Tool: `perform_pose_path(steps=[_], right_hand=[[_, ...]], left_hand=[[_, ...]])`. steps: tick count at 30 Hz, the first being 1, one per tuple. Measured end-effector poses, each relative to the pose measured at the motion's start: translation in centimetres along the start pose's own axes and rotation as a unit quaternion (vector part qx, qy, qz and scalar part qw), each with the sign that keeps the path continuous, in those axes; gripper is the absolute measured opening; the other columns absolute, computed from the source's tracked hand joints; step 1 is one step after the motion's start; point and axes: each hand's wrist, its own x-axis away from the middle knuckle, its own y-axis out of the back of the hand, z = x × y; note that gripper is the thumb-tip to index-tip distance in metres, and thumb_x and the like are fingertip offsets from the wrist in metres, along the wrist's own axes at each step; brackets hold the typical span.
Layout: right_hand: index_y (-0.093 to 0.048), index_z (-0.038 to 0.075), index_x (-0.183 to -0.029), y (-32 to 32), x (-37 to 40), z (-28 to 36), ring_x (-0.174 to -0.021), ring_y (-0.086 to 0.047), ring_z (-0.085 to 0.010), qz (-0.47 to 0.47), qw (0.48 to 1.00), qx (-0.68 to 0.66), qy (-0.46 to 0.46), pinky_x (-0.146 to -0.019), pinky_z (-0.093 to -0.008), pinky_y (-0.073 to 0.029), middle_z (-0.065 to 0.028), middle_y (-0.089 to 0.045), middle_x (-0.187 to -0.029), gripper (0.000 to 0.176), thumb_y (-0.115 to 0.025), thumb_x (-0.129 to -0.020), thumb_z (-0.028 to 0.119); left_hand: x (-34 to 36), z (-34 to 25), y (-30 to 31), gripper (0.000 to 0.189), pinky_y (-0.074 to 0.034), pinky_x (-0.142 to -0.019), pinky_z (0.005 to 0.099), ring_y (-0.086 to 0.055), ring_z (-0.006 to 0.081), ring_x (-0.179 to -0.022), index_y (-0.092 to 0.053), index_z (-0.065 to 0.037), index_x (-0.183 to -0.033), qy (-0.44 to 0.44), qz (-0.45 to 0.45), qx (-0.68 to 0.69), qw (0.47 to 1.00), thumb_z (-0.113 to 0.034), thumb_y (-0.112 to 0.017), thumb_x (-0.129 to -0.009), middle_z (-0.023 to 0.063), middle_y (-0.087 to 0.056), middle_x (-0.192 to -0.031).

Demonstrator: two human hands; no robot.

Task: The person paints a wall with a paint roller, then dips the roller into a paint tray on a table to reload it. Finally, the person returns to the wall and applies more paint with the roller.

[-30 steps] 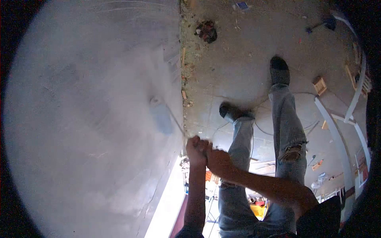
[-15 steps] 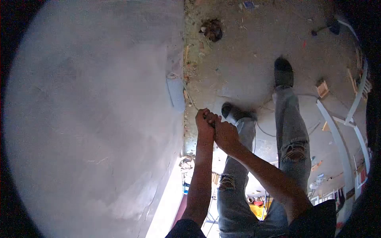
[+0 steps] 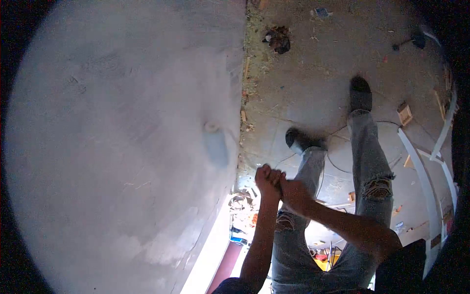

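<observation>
Building site: bare plastered wall [image 3: 122, 137], debris-strewn concrete floor [image 3: 313, 78].

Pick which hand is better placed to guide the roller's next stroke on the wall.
Left, probably: the left hand is clenched foremost, nearest the roller and wall; the right hand wraps behind it.

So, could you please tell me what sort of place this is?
Probably a room under renovation: a pale blue paint roller on the grey plastered wall, with wood offcuts and a debris pile on the dusty concrete floor.

Roller [image 3: 216, 145] against wall [image 3: 112, 161], left of floor [image 3: 303, 83]. Left hand [image 3: 268, 177] touches right hand [image 3: 293, 192], just right of wall; shoes [image 3: 361, 94] on floor beyond.
</observation>
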Motion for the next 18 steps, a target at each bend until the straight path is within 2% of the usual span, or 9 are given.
perform_pose_path(steps=[1,2,3,5,6,9,12,15,18], right_hand=[[-0.042,-0.008,-0.094,1.3,-1.3,-0.1,-0.057,-0.058,-0.0325,-0.002,0.999,0.019,-0.026,-0.049,-0.0411,-0.047,-0.0176,-0.057,-0.065,0.029,-0.050,-0.079,0.015],[-0.042,-0.008,-0.095,2.8,-2.5,-0.1,-0.059,-0.059,-0.0318,-0.004,0.998,0.038,-0.053,-0.049,-0.0401,-0.047,-0.0180,-0.057,-0.066,0.030,-0.049,-0.080,0.017],[-0.046,-0.006,-0.090,3.7,-3.9,-0.6,-0.058,-0.059,-0.0305,-0.041,0.996,0.049,-0.055,-0.050,-0.0399,-0.048,-0.0168,-0.057,-0.065,0.026,-0.050,-0.078,0.017],[-0.052,-0.003,-0.080,4.5,-5.8,-0.4,-0.058,-0.059,-0.0279,-0.110,0.991,0.061,-0.055,-0.051,-0.0396,-0.048,-0.0145,-0.057,-0.064,0.020,-0.051,-0.076,0.016],[-0.050,-0.004,-0.084,4.5,-6.1,-0.3,-0.058,-0.060,-0.0289,-0.111,0.991,0.050,-0.058,-0.051,-0.0401,-0.048,-0.0161,-0.057,-0.065,0.022,-0.050,-0.077,0.017],[-0.044,-0.006,-0.092,4.4,-5.1,0.1,-0.057,-0.060,-0.0318,-0.082,0.994,0.024,-0.068,-0.050,-0.0423,-0.048,-0.0188,-0.058,-0.065,0.026,-0.050,-0.079,0.016],[-0.044,-0.004,-0.093,5.4,-2.5,1.0,-0.058,-0.060,-0.0338,-0.060,0.996,0.042,-0.042,-0.050,-0.0428,-0.048,-0.0197,-0.058,-0.064,0.025,-0.049,-0.079,0.015],[-0.045,-0.008,-0.096,5.3,-1.6,0.4,-0.058,-0.060,-0.0290,-0.069,0.995,0.028,-0.060,-0.049,-0.0403,-0.049,-0.0159,-0.055,-0.061,0.030,-0.051,-0.076,0.014],[-0.045,-0.005,-0.092,7.8,-1.6,0.4,-0.064,-0.060,-0.0349,-0.054,0.995,-0.001,-0.083,-0.052,-0.0445,-0.047,-0.0210,-0.058,-0.068,0.023,-0.046,-0.081,0.014]], left_hand=[[-0.3,0.2,-3.0,0.025,-0.035,-0.045,0.0352,-0.034,0.0177,-0.040,-0.037,-0.015,-0.055,-0.020,-0.023,-0.043,0.999,-0.023,-0.048,-0.077,0.0011,-0.031,-0.046],[-4.2,0.7,-1.8,0.030,-0.033,-0.045,0.0342,-0.026,0.0164,-0.037,-0.031,-0.017,-0.052,-0.041,0.117,-0.083,0.989,-0.023,-0.046,-0.078,-0.0001,-0.025,-0.043],[-4.5,-0.2,-4.7,0.032,-0.033,-0.046,0.0335,-0.023,0.0157,-0.037,-0.029,-0.018,-0.050,0.044,0.084,-0.030,0.995,-0.021,-0.045,-0.078,-0.0010,-0.023,-0.042],[-7.6,-0.6,-5.5,0.033,-0.032,-0.046,0.0333,-0.023,0.0153,-0.037,-0.028,-0.018,-0.049,0.039,0.157,-0.045,0.986,-0.020,-0.045,-0.078,-0.0012,-0.023,-0.041],[-7.9,-0.9,-5.7,0.033,-0.032,-0.047,0.0332,-0.024,0.0151,-0.037,-0.028,-0.018,-0.049,0.040,0.192,-0.055,0.979,-0.020,-0.044,-0.078,-0.0013,-0.023,-0.041],[-6.8,-0.9,-4.6,0.032,-0.039,-0.054,0.0349,-0.025,0.0126,-0.037,-0.030,-0.015,-0.053,0.090,0.148,-0.046,0.984,-0.022,-0.049,-0.077,-0.0031,-0.020,-0.042],[-4.0,-0.3,-4.1,0.032,-0.040,-0.058,0.0347,-0.024,0.0116,-0.038,-0.029,-0.016,-0.053,0.086,0.150,-0.045,0.984,-0.023,-0.050,-0.076,-0.0035,-0.021,-0.042],[-2.1,0.2,-5.1,0.034,-0.036,-0.050,0.0339,-0.026,0.0152,-0.038,-0.031,-0.016,-0.050,0.082,0.116,-0.054,0.988,-0.022,-0.045,-0.080,0.0000,-0.025,-0.041],[-1.6,0.5,-7.3,0.030,-0.037,-0.055,0.0320,-0.024,0.0104,-0.041,-0.030,-0.016,-0.054,0.079,0.167,-0.070,0.980,-0.022,-0.049,-0.076,-0.0038,-0.023,-0.045]])
